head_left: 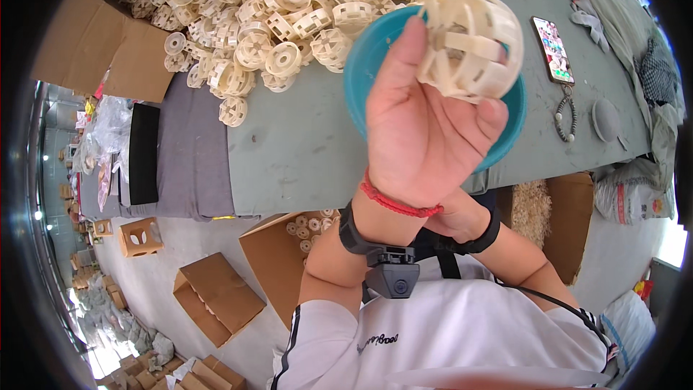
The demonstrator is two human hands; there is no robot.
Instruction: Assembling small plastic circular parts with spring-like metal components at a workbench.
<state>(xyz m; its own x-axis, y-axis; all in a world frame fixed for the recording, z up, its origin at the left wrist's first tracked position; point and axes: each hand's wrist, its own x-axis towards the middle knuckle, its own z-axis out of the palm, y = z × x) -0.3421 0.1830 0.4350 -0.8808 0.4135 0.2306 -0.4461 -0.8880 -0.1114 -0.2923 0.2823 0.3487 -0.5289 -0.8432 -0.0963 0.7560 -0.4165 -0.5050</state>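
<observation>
Grey-green covering, faintly smudged and scuffed, spreads over the desk point(289, 152), with a mauve-grey cloth point(191, 152) draped along its left part. At the far side lies a big heap of cream parts point(289, 22) – smooth, plastic-looking rings, hubs and slotted drums tumbled over one another – beside a torn-edged cardboard flap point(130, 47).

Raised well above the desk, the left hand point(433, 126) is turned palm to the camera and curled round an openwork ball point(473, 47). Its thumb presses along the ball's left side, one fingertip shows below it, and the other fingers are mostly hidden behind. The ball sits at the top of this hand, in front of a round teal basin point(361, 87) as seen from above; it is pale cream, a cage of curved bands with gaps between, slightly glossy.

Lower down, the right hand point(462, 218) is just beyond the left wrist and partly covered by it; I cannot tell how far open it is or whether it has hold of anything. A braided red cord point(397, 204) circles the left wrist, near a black strap carrying a small boxy camera point(393, 278).

To the right lie a phone point(554, 50), a beaded loop point(565, 117) and a grey disc-like object point(606, 119). Below the desk edge, a brown carton point(271, 253) holds more cream pieces – another has shaggy, straw-coloured shreds point(530, 213).
</observation>
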